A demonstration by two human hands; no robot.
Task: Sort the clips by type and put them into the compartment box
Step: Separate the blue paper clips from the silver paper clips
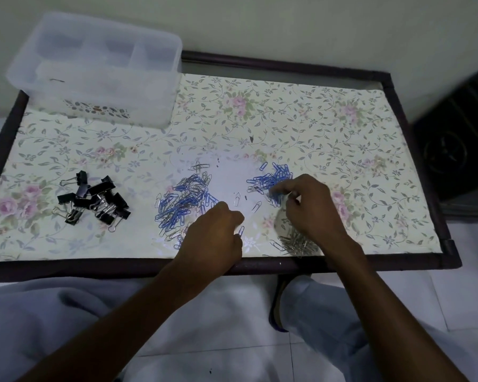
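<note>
Floral-papered tabletop carries the work: a mixed blue-and-silver paper clip heap lies just left of the left hand, a blue pile lies beyond the right hand, and a silver pile sits under the right wrist. Left hand is curled, fingertips down beside a single blue clip, its grip hidden; right hand appears to pinch clips at the blue pile's edge. Black binder clips lie well left, and the compartment box stands at the far-left corner, nearer the left arm.
</note>
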